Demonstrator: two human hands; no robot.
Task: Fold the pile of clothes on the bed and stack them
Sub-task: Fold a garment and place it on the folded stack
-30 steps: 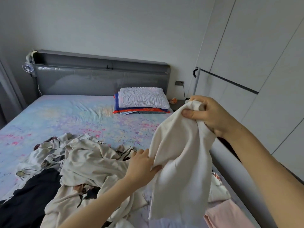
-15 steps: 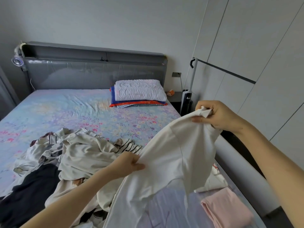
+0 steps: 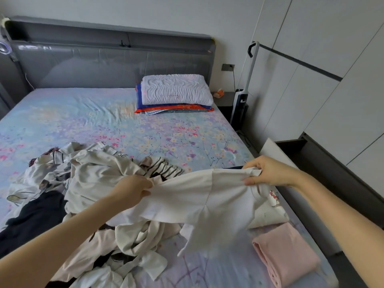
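Clothes (image 3: 97,177) are lying in one loose heap on the bed (image 3: 104,121), just beyond and to the left of the left fingers, while one white garment (image 3: 207,198) is hanging stretched over the heap's near-right side between two hands. The left hand (image 3: 133,191) is reaching forward with its forearm crossing the heap, its fingers curled and pinching a bunched edge of the white garment. The right hand (image 3: 270,172) is coming in from the right at about the same height, fingers and thumb closing on the opposite edge and gripping it, so the cloth is spanning from one set of fingers to the other and sagging below them. Under the right fingers two folded pieces are resting on the bed, side by side and touching: one cream piece (image 3: 268,215) with a small red print and, nearer the person, one pink piece (image 3: 288,254). Far beyond both sets of fingers one white pillow (image 3: 176,89) is sitting on a few folded coloured cloths.
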